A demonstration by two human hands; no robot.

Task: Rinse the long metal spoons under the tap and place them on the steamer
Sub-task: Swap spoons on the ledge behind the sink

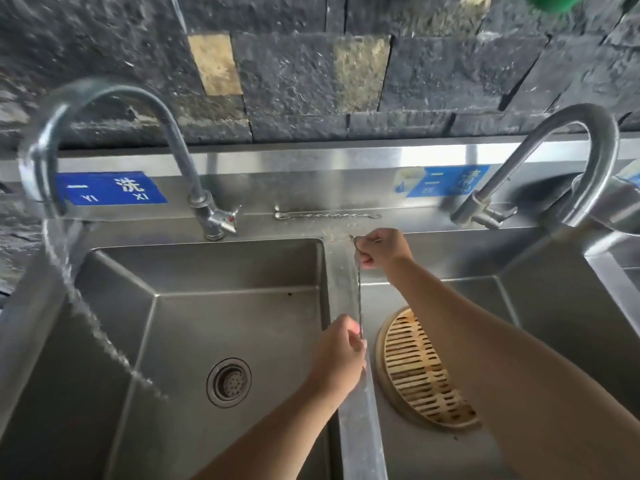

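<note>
**Q:** Where do we find the spoon (359,299)?

**A:** Just left of the steamer (422,368), stretched between both hands over the ridge (360,427). The left hand (341,355) pinches its near end. The right hand (381,249) curls its fingers round the far end.

**Q:** Why do we hold it at both ends?

**A:** We judge that a two-point hold steadies a thin, slippery shaft and bares its length for rinsing. The stream (86,306) from the tap (114,98) falls well left of the steamer, so the spoon is not yet under water.

**Q:** And the steamer's place?

**A:** It lies in the right basin (561,299), apart from the stream. Rinsed spoons, we judge, can drain there. A second spoon (325,215) lies on the worktop (298,232) behind the steamer.
</note>
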